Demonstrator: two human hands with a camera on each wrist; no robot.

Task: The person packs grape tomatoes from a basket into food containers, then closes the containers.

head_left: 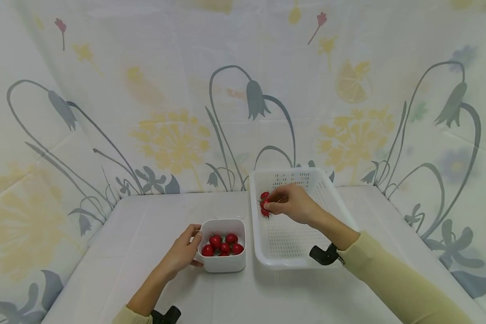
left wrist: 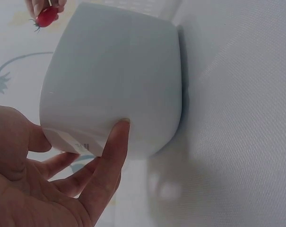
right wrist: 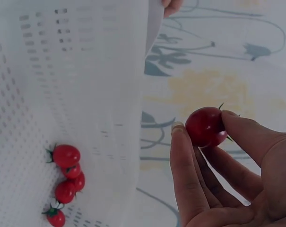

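Observation:
A small white square container (head_left: 225, 265) stands on the table with several red cherry tomatoes (head_left: 225, 247) inside. My left hand (head_left: 183, 251) grips its left side, thumb near the rim and fingers against the wall (left wrist: 112, 75). Over the left part of a white perforated basket (head_left: 340, 211), my right hand (head_left: 294, 204) pinches one cherry tomato (right wrist: 204, 126) between thumb and fingers. Green stem bits show on it. Several more loose tomatoes (right wrist: 66, 155) lie in the basket along one wall, partly hidden by the right hand in the head view.
The basket stands close to the container's right, its rim higher at the back. A white cloth covers the table (head_left: 146, 225), and a flower-patterned sheet (head_left: 178, 90) rises behind and at both sides. Black straps with mounts (head_left: 323, 254) sit on the wrists.

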